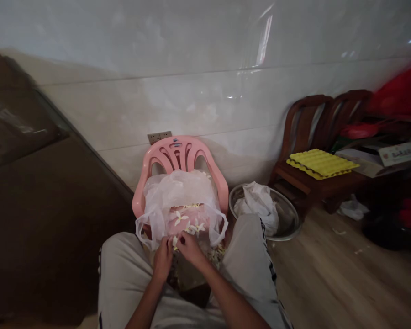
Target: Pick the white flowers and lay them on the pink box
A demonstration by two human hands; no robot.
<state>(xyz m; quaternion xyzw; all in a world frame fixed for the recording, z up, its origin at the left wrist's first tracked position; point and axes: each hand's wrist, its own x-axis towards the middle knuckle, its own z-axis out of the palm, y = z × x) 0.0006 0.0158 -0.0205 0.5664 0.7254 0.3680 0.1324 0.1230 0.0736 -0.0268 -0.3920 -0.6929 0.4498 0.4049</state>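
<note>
Close together between my knees, my left hand (163,257) and my right hand (189,247) both have their fingers drawn in. A small white and yellow flower (175,241) shows between their fingertips, pinched from both sides. Just beyond them more white flowers (181,218) lie on the seat of a pink plastic chair (220,187). A thin white plastic bag (178,188) is spread over that seat, its handles hanging toward me. Flower pieces (216,254) lie lower down between my legs, partly hidden by my hands.
Right of the chair stands a metal basin (289,228) with a white bag (258,201) in it. Yellow egg trays (320,163) rest on a wooden chair (291,125). A large cardboard box (55,205) fills the left side. Behind is a tiled wall with a socket (159,137).
</note>
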